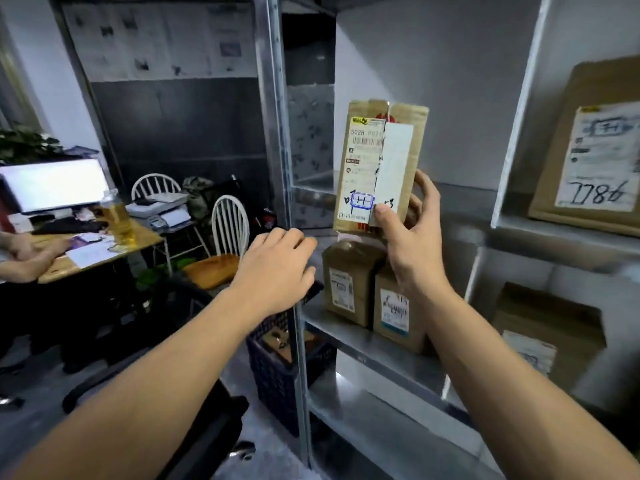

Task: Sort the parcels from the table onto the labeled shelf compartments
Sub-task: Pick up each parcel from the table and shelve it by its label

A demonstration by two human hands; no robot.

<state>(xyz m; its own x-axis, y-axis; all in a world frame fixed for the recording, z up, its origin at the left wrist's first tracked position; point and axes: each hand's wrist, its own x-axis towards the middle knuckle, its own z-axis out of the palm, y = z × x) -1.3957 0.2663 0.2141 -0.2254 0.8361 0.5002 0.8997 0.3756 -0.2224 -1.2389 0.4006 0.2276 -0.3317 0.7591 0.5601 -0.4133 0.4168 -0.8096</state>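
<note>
Head view: the right hand (pixel 405 237) holds a small brown parcel (pixel 377 161) upright in front of the metal shelf (pixel 398 356). The thumb pinches its lower front edge beside a blue-boxed "H" mark, and the fingers curl behind it. The parcel is in the air, just above two small boxes (pixel 349 282) standing on a shelf board. The left hand (pixel 277 268) reaches to the shelf's post (pixel 277 98) with bent fingers; whether they grip it cannot be told. A large box (pixel 588 150) leans in the upper right compartment.
</note>
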